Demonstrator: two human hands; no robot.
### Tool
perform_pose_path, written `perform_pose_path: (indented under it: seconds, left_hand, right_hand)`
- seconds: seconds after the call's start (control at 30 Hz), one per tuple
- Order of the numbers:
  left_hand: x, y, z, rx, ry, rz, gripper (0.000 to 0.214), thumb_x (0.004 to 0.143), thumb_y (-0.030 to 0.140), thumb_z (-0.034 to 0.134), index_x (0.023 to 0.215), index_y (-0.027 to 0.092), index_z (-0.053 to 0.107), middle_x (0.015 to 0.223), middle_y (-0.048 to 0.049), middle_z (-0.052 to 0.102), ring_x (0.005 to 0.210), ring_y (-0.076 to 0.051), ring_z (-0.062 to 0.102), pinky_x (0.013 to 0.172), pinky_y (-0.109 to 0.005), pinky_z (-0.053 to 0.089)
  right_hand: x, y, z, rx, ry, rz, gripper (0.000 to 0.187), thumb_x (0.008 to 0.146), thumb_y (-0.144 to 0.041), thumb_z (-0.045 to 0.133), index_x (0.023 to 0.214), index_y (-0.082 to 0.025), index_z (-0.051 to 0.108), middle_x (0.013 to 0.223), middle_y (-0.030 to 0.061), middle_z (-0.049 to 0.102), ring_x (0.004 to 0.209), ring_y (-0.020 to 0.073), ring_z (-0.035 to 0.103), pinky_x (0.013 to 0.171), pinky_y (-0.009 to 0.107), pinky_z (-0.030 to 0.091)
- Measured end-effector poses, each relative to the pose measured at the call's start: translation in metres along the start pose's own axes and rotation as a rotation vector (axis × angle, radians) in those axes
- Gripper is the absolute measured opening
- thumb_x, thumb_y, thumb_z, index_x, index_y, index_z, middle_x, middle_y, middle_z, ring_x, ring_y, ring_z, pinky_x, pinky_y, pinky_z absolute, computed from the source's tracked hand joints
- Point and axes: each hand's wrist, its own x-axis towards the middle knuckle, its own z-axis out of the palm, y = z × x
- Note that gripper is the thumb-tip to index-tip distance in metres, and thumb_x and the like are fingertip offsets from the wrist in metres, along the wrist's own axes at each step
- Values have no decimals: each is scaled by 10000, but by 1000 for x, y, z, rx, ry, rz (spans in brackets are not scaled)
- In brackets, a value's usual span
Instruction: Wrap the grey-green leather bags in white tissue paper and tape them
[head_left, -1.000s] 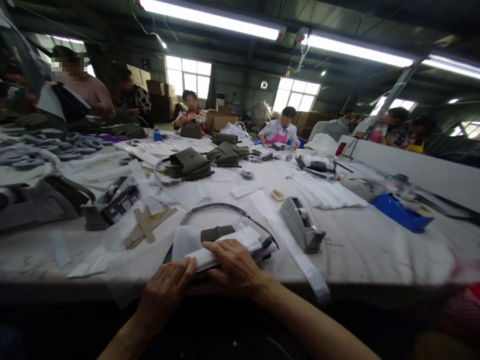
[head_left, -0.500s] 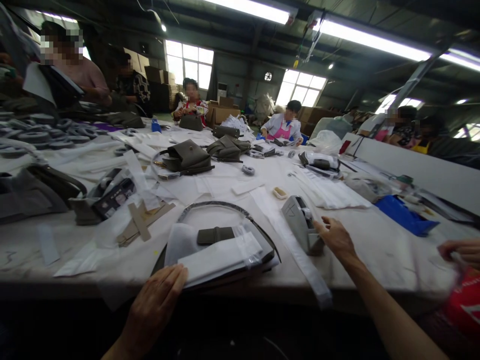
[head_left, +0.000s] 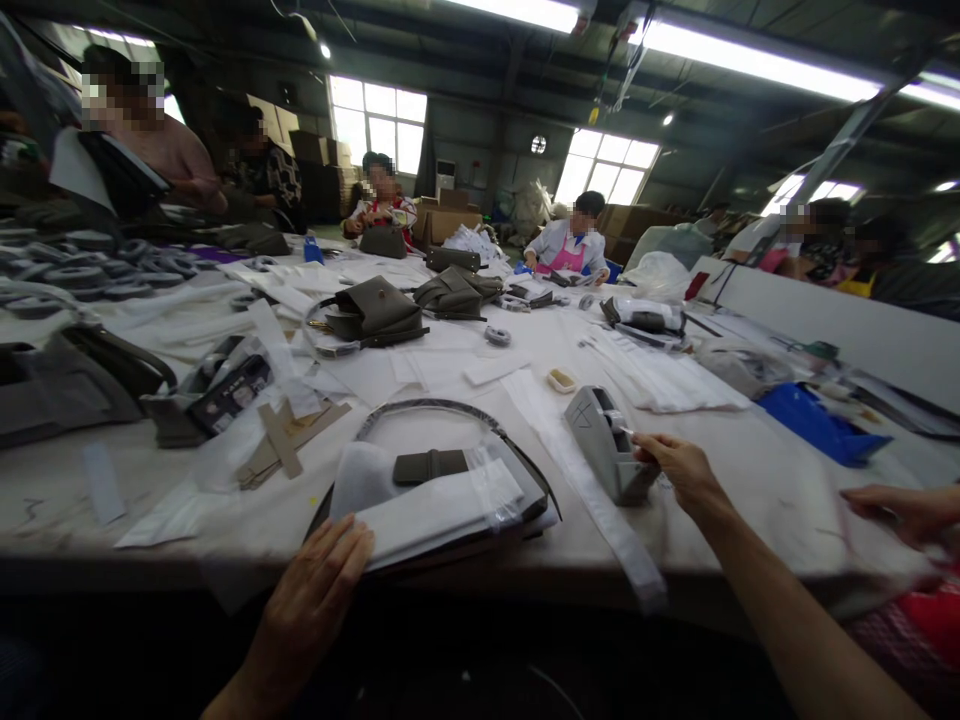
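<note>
A dark handbag (head_left: 536, 512) lies flat at the table's front edge, its handle (head_left: 420, 405) arched away from me. Across its front is a folded white paper strip (head_left: 427, 522), with clear tape at the right end. My left hand (head_left: 319, 580) rests fingers outstretched on the strip's left end; its thumb is hidden. To the right of the bag stands a grey tape dispenser (head_left: 592, 440) with a roll in it. My right hand (head_left: 679, 470) is closed in a pinch at the dispenser's cutting end, on a small piece of clear tape.
A long white strip (head_left: 592, 500) runs between bag and dispenser, overhanging the edge. A small tan dish (head_left: 561, 380), white sheets (head_left: 667, 375) and a blue holder (head_left: 821, 425) lie beyond. A co-worker's hand (head_left: 904, 510) is at right. More bags (head_left: 375, 312) stand behind.
My right hand has gone from spread fingers beside the dispenser to a pinch at its tape end. My left hand stays on the strip. The co-worker's hand at right has shifted left.
</note>
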Motion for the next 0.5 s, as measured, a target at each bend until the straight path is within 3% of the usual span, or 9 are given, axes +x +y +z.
perform_pose_path:
  seconds: [0.17,0.3,0.4,0.5]
  left_hand:
    - [-4,0,1,-13,-7,-7,351,908,11,472,1224,113,584,1194,-106,661,1267,-247,535,1165,-423,352]
    - [-3,-2,-1,-47,-17,7,353,921,23,452,1234,117,583,1204,-102,660,1246,-228,552,1159,-397,362]
    - [-1,-4,-2,-54,-19,0,358,924,30,452,1246,123,579,1193,-99,667,1210,-218,579,1136,-386,392]
    - [-1,-1,-4,-50,-33,-25,359,929,38,456,1252,138,575,1177,-92,676,1189,-210,593,1097,-380,439]
  right_hand:
    - [-21,-7,-8,87,142,-103,316,576,-485,743,637,-188,656,528,-7,573,532,135,489,540,283,416]
    - [-43,19,-7,163,224,4,306,555,-474,736,596,-207,592,484,-37,494,498,131,448,501,288,401]
    - [-58,48,-9,16,199,60,314,586,-511,685,548,-226,559,456,-34,473,469,143,431,467,308,369]
    - [-65,80,-22,-262,165,72,315,619,-553,642,614,-238,637,469,7,550,453,197,493,445,352,381]
